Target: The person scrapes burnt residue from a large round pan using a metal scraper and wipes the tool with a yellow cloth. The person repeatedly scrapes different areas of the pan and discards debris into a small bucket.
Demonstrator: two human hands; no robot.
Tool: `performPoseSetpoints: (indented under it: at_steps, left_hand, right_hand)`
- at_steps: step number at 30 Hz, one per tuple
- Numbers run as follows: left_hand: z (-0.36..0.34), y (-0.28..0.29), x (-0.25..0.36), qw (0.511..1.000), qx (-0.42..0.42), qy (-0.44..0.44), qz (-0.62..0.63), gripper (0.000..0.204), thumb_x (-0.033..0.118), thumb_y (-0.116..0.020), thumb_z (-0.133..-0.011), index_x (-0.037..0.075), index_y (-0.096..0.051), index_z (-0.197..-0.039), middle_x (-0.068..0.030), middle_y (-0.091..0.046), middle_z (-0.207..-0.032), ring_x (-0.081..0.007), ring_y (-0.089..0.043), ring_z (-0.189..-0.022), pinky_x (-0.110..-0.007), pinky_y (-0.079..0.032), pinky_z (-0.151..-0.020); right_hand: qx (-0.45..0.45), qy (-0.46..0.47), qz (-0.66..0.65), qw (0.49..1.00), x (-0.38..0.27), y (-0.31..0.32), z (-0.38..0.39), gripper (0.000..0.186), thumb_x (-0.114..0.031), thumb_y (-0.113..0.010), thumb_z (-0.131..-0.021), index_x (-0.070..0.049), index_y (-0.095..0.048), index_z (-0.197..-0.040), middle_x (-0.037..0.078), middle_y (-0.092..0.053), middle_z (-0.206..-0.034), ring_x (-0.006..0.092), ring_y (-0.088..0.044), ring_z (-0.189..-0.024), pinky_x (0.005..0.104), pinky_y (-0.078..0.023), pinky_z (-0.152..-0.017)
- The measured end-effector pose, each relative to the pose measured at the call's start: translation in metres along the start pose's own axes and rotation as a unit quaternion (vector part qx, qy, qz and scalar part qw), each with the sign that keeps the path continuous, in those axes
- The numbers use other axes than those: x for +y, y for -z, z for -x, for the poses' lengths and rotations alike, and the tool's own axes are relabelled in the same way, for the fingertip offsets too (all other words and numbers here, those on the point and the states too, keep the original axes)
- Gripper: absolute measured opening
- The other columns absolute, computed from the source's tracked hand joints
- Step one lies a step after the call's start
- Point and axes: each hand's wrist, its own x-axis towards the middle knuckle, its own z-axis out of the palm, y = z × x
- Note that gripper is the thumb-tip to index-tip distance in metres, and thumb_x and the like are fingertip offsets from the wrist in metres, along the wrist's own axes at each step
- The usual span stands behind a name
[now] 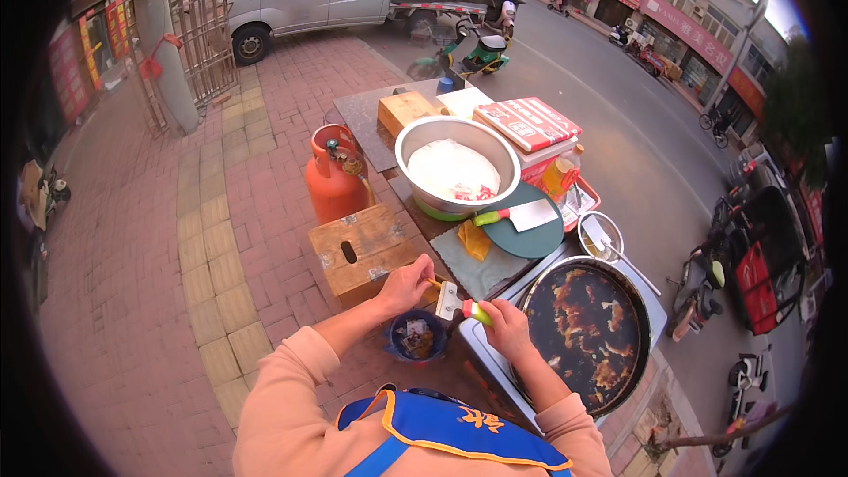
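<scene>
Scraper [465, 307], held between the two hands, is the clock's hub. Leftmost, at ten, sits a wooden stool [378, 234]; between nine and ten, the left hand [406, 288] pinches a thin yellowish item [434, 282], its kind unclear, beside the blade; between seven and eight is a bin [432, 350]. Next comes the flat metal blade [448, 300], likely light, stiff and perhaps greasy. At four, the right hand [505, 329] is closed around the green-and-red handle [480, 312], probably the surest hold. Rightmost, towards three, lies a black pan [541, 322].
</scene>
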Motion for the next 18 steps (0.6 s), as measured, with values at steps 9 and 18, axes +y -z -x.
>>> performPoseSetpoints:
  at_steps: [9, 18]
  left_hand:
    - [-0.008, 0.003, -0.002, 0.998, -0.032, 0.027, 0.048, 0.024, 0.0, -0.066, -0.086, 0.005, -0.046, -0.1, -0.0139, -0.062, -0.082, -0.0315, -0.066, -0.078, -0.039, -0.051, -0.068]
    - [-0.013, 0.007, -0.002, 0.996, -0.037, 0.035, 0.067, 0.024, -0.002, -0.067, -0.088, 0.004, -0.048, -0.101, -0.0087, -0.065, -0.086, -0.0199, -0.068, -0.08, -0.033, -0.053, -0.07]
  right_hand:
    - [-0.011, -0.035, 0.006, 0.999, -0.006, 0.0, -0.003, 0.049, -0.002, -0.073, -0.071, -0.008, -0.063, -0.119, 0.012, -0.063, -0.1, 0.0303, -0.066, -0.081, 0.0379, -0.056, -0.069]
    - [-0.012, -0.036, 0.025, 0.999, -0.006, 0.001, -0.006, 0.053, -0.002, -0.074, -0.07, -0.008, -0.064, -0.122, 0.011, -0.061, -0.099, 0.0294, -0.065, -0.08, 0.0375, -0.054, -0.068]
